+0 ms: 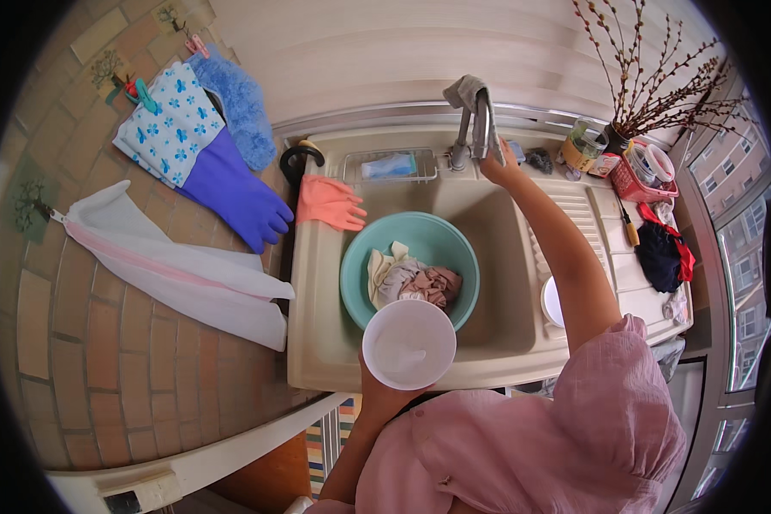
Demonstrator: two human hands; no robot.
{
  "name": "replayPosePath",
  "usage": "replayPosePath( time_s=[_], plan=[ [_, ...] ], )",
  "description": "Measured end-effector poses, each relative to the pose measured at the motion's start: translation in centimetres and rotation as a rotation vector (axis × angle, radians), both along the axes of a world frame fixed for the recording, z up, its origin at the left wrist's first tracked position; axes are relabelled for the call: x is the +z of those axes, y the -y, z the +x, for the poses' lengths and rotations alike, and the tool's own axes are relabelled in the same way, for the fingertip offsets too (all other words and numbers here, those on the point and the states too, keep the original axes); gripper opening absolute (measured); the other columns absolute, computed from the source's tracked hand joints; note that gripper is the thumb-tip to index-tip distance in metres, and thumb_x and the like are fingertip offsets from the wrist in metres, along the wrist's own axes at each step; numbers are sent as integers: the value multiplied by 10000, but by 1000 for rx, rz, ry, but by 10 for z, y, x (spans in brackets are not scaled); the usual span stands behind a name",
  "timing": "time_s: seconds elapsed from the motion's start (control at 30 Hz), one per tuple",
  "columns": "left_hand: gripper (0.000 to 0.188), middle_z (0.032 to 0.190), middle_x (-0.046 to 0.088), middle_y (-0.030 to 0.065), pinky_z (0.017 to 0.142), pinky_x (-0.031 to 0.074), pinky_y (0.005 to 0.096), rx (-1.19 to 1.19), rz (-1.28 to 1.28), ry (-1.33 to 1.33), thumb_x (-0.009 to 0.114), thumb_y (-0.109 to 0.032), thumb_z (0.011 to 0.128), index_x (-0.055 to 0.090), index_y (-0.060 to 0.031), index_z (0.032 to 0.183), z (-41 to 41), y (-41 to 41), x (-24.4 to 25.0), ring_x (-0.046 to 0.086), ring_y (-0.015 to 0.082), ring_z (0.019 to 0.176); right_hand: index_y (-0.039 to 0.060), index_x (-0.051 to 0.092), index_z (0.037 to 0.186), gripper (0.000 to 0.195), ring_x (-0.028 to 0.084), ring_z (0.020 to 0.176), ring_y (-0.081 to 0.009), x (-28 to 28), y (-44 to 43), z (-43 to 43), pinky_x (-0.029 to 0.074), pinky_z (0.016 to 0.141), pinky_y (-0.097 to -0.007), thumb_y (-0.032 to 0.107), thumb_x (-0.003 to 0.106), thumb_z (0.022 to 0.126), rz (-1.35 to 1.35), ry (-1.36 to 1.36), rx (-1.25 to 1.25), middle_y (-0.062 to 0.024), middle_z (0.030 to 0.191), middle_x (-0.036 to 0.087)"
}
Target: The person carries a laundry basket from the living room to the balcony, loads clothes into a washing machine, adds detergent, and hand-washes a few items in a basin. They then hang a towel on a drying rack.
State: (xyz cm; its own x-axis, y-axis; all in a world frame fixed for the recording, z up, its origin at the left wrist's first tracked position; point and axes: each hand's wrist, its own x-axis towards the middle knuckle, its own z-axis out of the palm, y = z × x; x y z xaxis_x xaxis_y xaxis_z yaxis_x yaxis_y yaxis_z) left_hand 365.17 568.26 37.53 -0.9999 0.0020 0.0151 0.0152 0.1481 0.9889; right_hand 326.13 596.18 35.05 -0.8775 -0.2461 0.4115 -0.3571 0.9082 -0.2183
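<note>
My left hand (380,392) holds a white plastic tub (409,345) from beneath, just in front of the near rim of a teal basin (469,270). White matter, perhaps powder, shows inside the tub. Cream, pale grey and dusty-pink cloths (432,285) lie bunched in the basin, which sits in the beige sink (501,270). My right hand (500,168) reaches to the metal faucet (482,125) at the back, beside a grey cloth (468,90) draped over it. The fingers are partly hidden, so their grip cannot be made out.
Salmon rubber gloves (331,204) hang over the sink's left rim. A wire soap rack (390,166) stands at the back. On the right are a glass jar (581,146), a pink basket (642,183), and a white bowl (552,302). Purple gloves (231,186) and a mesh bag (180,263) hang at left.
</note>
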Motion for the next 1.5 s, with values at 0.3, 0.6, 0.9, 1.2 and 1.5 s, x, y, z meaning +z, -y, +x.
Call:
replayPosePath(
  time_s=[0.3, 0.6, 0.9, 1.2, 1.5],
  plan=[
    [1090, 1334, 259, 225, 1019, 280, 426, 47, -128, -183, 844, -185, 524, 144, -7, 1341, -17, -7, -24, 302, 363, 1237, 33, 361, 1300, 503, 569, 911, -388, -30, -48, 55, 438, 810, -464, 113, 480, 818, 175, -315, 127, -242, 1013, 577],
    [1086, 1323, 277, 230, 995, 288, 473, -93, -206, -348, 842, -164, 496, 167, -30, 1336, -39, -26, -28, 306, 408, 1208, 41, 606, 846, 164, 592, 664, -202, 128, 71, 308, 472, 556, -307, 190, 623, 780, 169, 273, 504, -66, 695, 560],
    [1080, 1336, 265, 223, 987, 285, 489, -155, -245, -379, 835, -189, 509, 157, -51, 1340, -33, -24, -35, 304, 412, 1204, 52, 566, 760, 151, 585, 699, -216, 85, 83, 322, 481, 552, -306, 194, 613, 778, 381, 423, 394, -75, 737, 550],
    [1059, 1331, 269, 222, 957, 306, 501, -116, -339, -437, 830, -193, 525, 162, -53, 1336, -25, -15, -29, 341, 410, 1167, 38, 610, 691, 150, 600, 659, -234, 63, 101, 320, 474, 552, -344, 185, 631, 712, 354, 432, 511, -112, 725, 582],
    [1067, 1299, 295, 233, 956, 315, 496, -25, -385, -459, 840, -176, 504, 172, -41, 1324, -27, -9, -30, 335, 420, 1170, 41, 569, 692, 183, 600, 593, -288, 52, 109, 313, 466, 563, -379, 207, 622, 747, 162, 425, 544, -127, 614, 592]
  ],
)
